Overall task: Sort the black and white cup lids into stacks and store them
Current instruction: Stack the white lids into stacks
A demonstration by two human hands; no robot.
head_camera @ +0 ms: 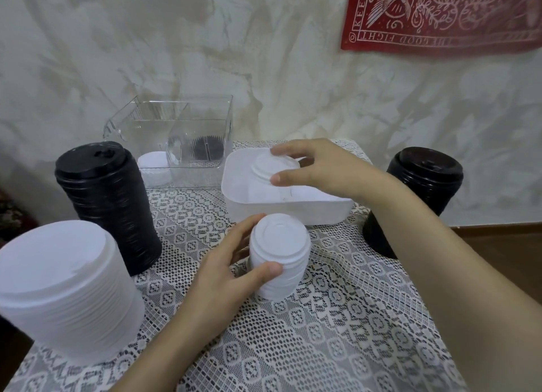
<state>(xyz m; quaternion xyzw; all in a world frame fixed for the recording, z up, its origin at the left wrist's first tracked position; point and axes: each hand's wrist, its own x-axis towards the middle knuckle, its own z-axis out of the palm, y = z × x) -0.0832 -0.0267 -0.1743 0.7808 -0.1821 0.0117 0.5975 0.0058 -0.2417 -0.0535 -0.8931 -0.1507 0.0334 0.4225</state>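
My left hand (225,262) grips a short stack of white lids (278,256) standing on the lace cloth in the middle. My right hand (316,168) pinches a white lid (272,166) between thumb and fingers, just above the white plastic tub (293,210). A tall stack of black lids (108,204) stands at the left. A wide stack of white lids (64,297) stands at the near left. Another black stack (416,192) stands at the right, partly behind my right forearm.
A clear acrylic box (176,139) with compartments stands at the back against the wall; some black lids (206,148) and white lids (154,167) show through it. The lace-covered table (337,333) ends close to the right black stack. A red cloth (440,13) hangs on the wall.
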